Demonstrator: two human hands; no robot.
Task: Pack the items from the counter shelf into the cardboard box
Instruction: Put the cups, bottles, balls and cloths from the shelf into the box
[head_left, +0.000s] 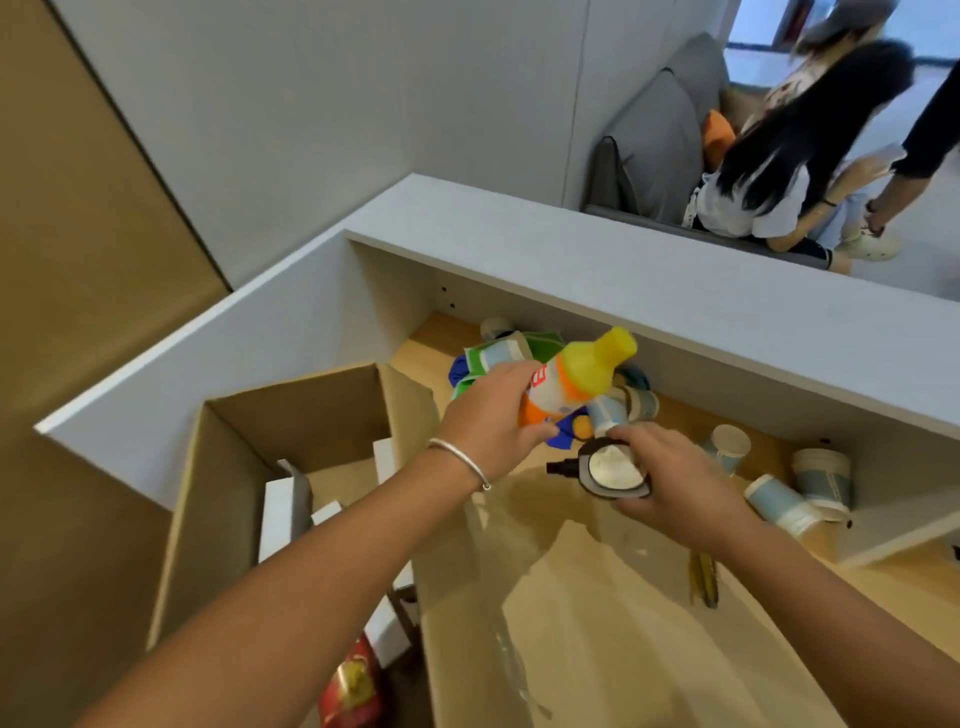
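The left hand (493, 415) holds a bottle (576, 379) with a yellow cap and an orange and white body. The fingers are closed around its lower body. The long axis of the bottle is tilted, and the cap points up and away from the box (291, 431), toward the underside of the counter top (649, 270). The bottle is in the air over the shelf (748, 441), just beside the far right corner of the box.

The right hand (670, 478) is closed on a small round container (613, 470) with a dark rim and a white inside. A short black spout on it points toward the box. It is low over the shelf, further from the box than the bottle.

The box stands open, and its right flap (415, 410) stands up between its inside and the shelf. White packs (283, 514) and a red pack (350, 686) are inside the box.

Behind the bottle lies a green and blue pack (498, 358), partly hidden by the left hand. Paper cups (795, 488) lie on their sides on the shelf, well apart from the box. A yellow pencil (704, 577) lies near the right forearm.
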